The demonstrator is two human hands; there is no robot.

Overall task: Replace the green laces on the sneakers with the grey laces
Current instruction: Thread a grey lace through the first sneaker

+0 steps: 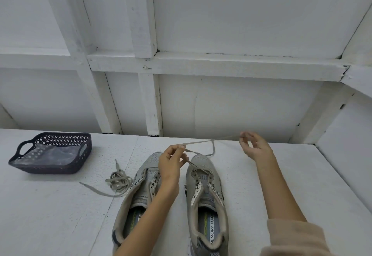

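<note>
Two grey sneakers stand side by side on the white table, toes pointing away: the left sneaker point(138, 191) has bare eyelets, the right sneaker point(205, 191) has a grey lace point(201, 142) through its front eyelets. My left hand point(173, 165) pinches one end of this lace above the toes. My right hand point(254, 146) pinches the other end, raised to the right, so the strands cross in the air. A second grey lace point(118, 180) lies bunched on the table left of the sneakers.
A dark perforated plastic basket point(22, 167) with clear plastic inside sits at the table's far left. A white panelled wall rises behind the table, and a white ledge runs along the right side.
</note>
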